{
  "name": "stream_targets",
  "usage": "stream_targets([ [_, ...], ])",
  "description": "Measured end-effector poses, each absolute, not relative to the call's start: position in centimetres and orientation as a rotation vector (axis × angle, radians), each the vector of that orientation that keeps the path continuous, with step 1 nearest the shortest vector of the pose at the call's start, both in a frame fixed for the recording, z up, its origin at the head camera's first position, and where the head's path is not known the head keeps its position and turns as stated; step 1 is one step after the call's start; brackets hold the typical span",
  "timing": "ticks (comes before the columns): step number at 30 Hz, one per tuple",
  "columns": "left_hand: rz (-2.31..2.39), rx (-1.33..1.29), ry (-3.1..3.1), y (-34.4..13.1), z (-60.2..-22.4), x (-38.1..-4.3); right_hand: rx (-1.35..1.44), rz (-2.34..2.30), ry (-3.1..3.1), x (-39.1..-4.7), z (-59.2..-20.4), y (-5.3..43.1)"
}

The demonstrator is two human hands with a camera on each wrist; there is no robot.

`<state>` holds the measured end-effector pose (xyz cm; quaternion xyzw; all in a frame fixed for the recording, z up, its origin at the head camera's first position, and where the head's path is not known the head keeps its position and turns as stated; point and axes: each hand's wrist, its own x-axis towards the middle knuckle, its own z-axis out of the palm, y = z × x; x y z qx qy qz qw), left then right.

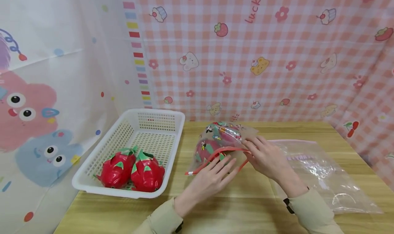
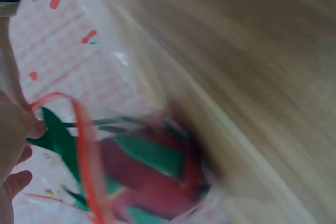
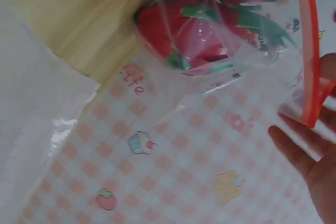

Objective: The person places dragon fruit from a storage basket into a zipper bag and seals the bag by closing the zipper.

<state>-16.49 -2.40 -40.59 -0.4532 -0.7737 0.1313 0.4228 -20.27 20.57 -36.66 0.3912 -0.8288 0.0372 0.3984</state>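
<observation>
A clear zip bag (image 1: 229, 133) with cartoon prints and a red zip edge lies on its side, mouth toward me. Inside are red dragon fruits (image 3: 181, 38) with green leaf tips, their lower parts covered by the plastic and hands. My right hand (image 1: 267, 158) pinches the right corner of the red edge, holding the mouth partly spread. Across the front of the opening lies my left hand (image 1: 210, 182), fingers extended over the red edge. In the left wrist view its fingertips are right at a green leaf (image 2: 60, 142) of a blurred dragon fruit (image 2: 152, 174).
On the left stands a white plastic basket (image 1: 180, 134) holding two more dragon fruits (image 1: 147, 172). A flat clear zip bag (image 1: 323, 172) with a pale pink edge lies on the right of the wooden table (image 1: 240, 210). A pink checked cloth (image 1: 200, 80) hangs behind.
</observation>
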Motion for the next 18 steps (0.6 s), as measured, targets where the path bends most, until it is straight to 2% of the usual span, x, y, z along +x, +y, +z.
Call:
stream_targets([
  [7,0.398,-1.099,-1.954,-1.7,-41.8,-17.7,0.952,0.29,-2.041,-20.1,-37.0,21.1],
  [18,0.284,-0.943,-1.854,0.5,-42.8,-19.7,0.936,0.253,-1.985,-18.8,-35.8,19.9],
])
